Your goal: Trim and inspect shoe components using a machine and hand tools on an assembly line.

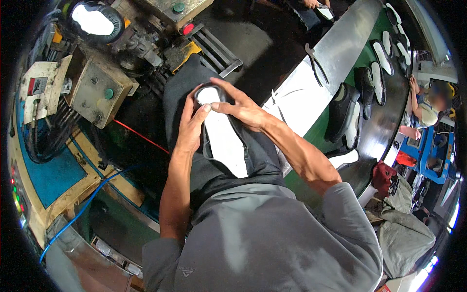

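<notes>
Your grey shirt (277, 233) is nearest, just below the shoe (224, 138), which lies along your dark trousers (177, 92), its white face up, its black edge showing round it and its rounded toe end pointing away from you. Your left hand (192, 121) wraps the left side of the shoe at that toe end, and your right hand (243, 108) wraps the right side. Both thumbs press on the white face, close to each other, while your fingers curl round the black rim, so each hand pinches the toe; you hide the undersides, so I cannot tell where every fingertip sits.

Right of the shoe runs a shiny metal table (352, 34), with a dark two-armed hand tool (311, 54) on it, up and right of the shoe. Further right of the shoe, a green belt (311, 136) carries several black shoes (339, 117), many with white faces showing.

Left of the shoe, past a thin red line (141, 136), stands a stained metal box (90, 95) with a green button (109, 93), and a blue cable (92, 192) bends below it. A red button (188, 28) sits beyond the shoe, slightly left.

Farthest off, one person (428, 109) is well right of the shoe beside a blue rack (433, 151), and another person's hands (311, 4) show beyond the shoe, at a white-topped piece (326, 12)
</notes>
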### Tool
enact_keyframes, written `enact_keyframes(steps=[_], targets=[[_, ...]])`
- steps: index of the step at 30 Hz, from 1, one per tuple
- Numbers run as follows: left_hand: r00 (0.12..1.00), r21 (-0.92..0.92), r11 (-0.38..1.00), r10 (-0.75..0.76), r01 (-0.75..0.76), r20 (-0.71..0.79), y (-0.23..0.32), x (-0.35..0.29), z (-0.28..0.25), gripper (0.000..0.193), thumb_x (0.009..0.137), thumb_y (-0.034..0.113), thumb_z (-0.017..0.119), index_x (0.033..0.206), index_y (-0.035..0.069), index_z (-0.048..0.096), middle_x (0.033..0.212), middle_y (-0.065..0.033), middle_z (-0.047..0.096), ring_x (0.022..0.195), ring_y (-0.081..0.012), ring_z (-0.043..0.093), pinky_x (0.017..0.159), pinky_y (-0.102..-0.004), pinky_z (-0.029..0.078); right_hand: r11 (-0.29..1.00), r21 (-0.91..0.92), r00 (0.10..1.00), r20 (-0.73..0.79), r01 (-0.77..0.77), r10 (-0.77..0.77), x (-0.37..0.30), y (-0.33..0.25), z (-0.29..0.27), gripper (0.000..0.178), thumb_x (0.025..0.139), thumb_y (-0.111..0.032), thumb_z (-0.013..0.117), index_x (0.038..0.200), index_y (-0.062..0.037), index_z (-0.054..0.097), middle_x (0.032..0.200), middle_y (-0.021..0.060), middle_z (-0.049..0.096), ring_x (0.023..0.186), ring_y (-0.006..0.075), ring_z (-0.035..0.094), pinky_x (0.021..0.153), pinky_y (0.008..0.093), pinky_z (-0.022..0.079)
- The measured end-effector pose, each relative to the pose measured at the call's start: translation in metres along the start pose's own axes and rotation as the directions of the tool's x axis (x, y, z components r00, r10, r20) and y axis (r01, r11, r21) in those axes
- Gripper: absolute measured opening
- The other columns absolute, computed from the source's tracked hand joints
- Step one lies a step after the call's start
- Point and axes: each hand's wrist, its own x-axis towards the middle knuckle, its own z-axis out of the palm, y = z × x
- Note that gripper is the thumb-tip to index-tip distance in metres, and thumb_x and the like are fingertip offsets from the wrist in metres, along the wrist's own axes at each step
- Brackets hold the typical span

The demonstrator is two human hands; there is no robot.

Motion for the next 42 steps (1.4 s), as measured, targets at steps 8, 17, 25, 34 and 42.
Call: enact_keyframes(steps=[8, 17, 25, 34, 42], targets=[[0.994, -0.114, 0.987, -0.11, 0.109, -0.002, 0.008, 0.011, 0.016, 0.062, 0.105, 0.016, 0.067, 0.163, 0.008, 0.046, 0.15, -0.0125, 0.057, 0.135, -0.0239, 0.057, 0.12, -0.0368, 0.044, 0.982, 0.186, 0.998, -0.042, -0.03, 0.038, -0.003, 0.015, 0.0, 0.081, 0.104, -0.023, 0.074, 0.172, -0.0083, 0.034, 0.156, 0.0181, 0.055, 0.138, 0.0272, 0.055, 0.119, 0.0391, 0.045], [0.972, 0.284, 0.941, -0.216, 0.184, 0.088, -0.003, -0.067, -0.003, 0.09, 0.104, 0.022, 0.074, 0.174, 0.003, 0.022, 0.172, -0.021, 0.037, 0.158, -0.0315, 0.036, 0.131, -0.0443, 0.029, 0.92, -0.339, 0.963, -0.243, -0.198, 0.118, -0.107, 0.012, 0.011, 0.089, 0.098, -0.036, 0.08, 0.166, 0.0046, 0.039, 0.163, 0.0289, 0.05, 0.152, 0.0364, 0.05, 0.127, 0.0432, 0.036], [0.904, -0.181, 0.889, -0.393, 0.421, 0.169, 0.007, -0.083, 0.0, 0.091, 0.099, -0.004, 0.061, 0.177, 0.017, 0.019, 0.171, -0.0146, 0.038, 0.151, -0.0302, 0.047, 0.118, -0.0497, 0.048, 0.553, -0.82, 0.98, 0.045, 0.147, -0.194, -0.128, -0.033, 0.024, 0.093, 0.092, -0.032, 0.082, 0.17, -0.0112, 0.036, 0.177, 0.0289, 0.021, 0.152, 0.0574, 0.04, 0.126, 0.057, 0.04], [0.889, -0.254, 0.853, -0.432, 0.457, 0.149, 0.038, -0.058, 0.016, 0.08, 0.104, 0.008, 0.063, 0.174, 0.016, 0.026, 0.165, -0.0144, 0.047, 0.146, -0.0307, 0.052, 0.108, -0.0561, 0.053, 0.262, -0.949, 0.981, 0.147, 0.176, -0.128, -0.125, -0.039, 0.022, 0.081, 0.083, -0.029, 0.088, 0.157, -0.0385, 0.058, 0.175, 0.0289, 0.02, 0.126, 0.05, 0.058, 0.103, 0.0558, 0.06], [0.914, 0.787, 0.533, 0.394, -0.31, 0.093, 0.016, 0.081, -0.038, 0.025, 0.101, 0.009, 0.068, 0.122, 0.0, 0.077, 0.115, -0.0222, 0.077, 0.107, -0.0403, 0.074, 0.093, -0.0437, 0.058, 0.292, -0.905, 0.947, 0.265, 0.31, -0.184, -0.124, -0.038, 0.006, 0.073, 0.081, -0.028, 0.087, 0.151, -0.0324, 0.067, 0.175, 0.0317, 0.021, 0.129, 0.05, 0.058, 0.108, 0.0536, 0.056]])
